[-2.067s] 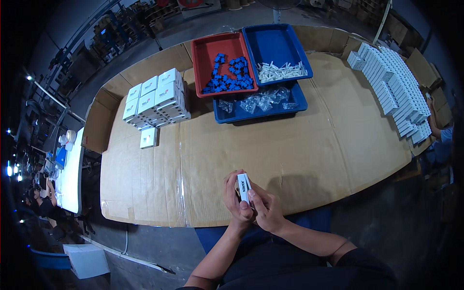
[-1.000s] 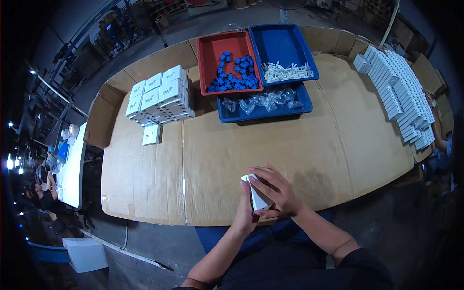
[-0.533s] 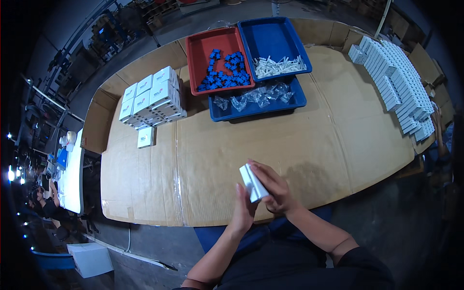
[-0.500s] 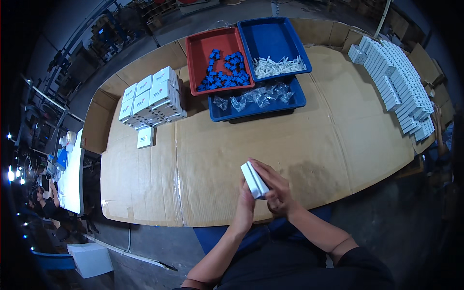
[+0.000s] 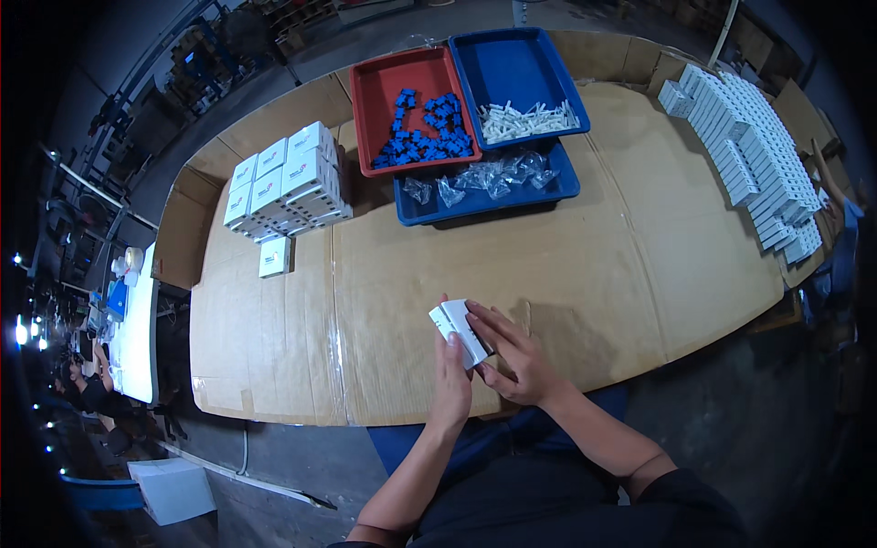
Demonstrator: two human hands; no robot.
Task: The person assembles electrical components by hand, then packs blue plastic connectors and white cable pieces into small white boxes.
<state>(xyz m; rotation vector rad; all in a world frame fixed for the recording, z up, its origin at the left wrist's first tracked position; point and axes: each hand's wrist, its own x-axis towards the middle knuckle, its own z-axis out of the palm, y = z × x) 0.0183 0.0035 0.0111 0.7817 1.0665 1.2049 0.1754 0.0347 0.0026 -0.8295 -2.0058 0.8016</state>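
Note:
Between my two hands, above the cardboard-covered table's near edge, is a small white box (image 5: 468, 333), tilted, with a dark seam or gap along its length. My left hand (image 5: 450, 391) grips it from the left and below, thumb along its side. My right hand (image 5: 521, 367) closes on its right side, fingers laid over the upper face and thumb near the lower corner. Whether it is one box or two pieces pressed together I cannot tell. The palm sides of both hands are hidden.
Stacked white boxes (image 5: 285, 183) stand at left, one single box (image 5: 273, 258) before them. A red tray (image 5: 365, 100) holds blue pieces; a blue tray (image 5: 507, 68) holds white plastic pieces; a lower blue tray (image 5: 429, 215) holds clear bags. Rows of white boxes (image 5: 749, 155) and another person's arm (image 5: 829, 178) are at right.
Both hands have shifted slightly left with the white box and turned it, so a broader face shows. My right fingers lie flatter over it. The other person's arm at right has moved.

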